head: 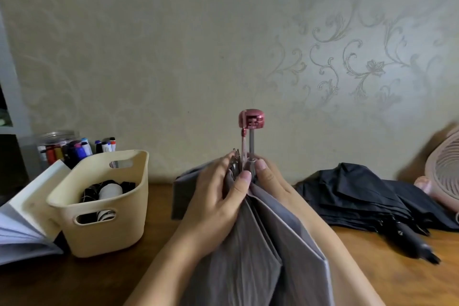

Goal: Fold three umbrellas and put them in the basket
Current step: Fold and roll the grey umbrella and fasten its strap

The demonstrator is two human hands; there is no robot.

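I hold a grey umbrella [260,243] upright in front of me, its pleated cloth hanging toward me and its dark red handle [251,119] sticking up on a short shaft. My left hand [218,196] grips the gathered cloth and rib tips just under the handle. My right hand [270,179] holds the same bunch from the right side. A cream plastic basket [119,228] stands to the left on the wooden table; a black-and-white folded umbrella [106,191] lies inside it. A black umbrella [360,199] lies loosely collapsed on the table to the right.
Behind the basket stands a jar of marker pens [74,149]. An open book or stack of papers [22,226] lies at the far left. A pink fan [444,169] sits at the right edge. The patterned wall runs close behind the table.
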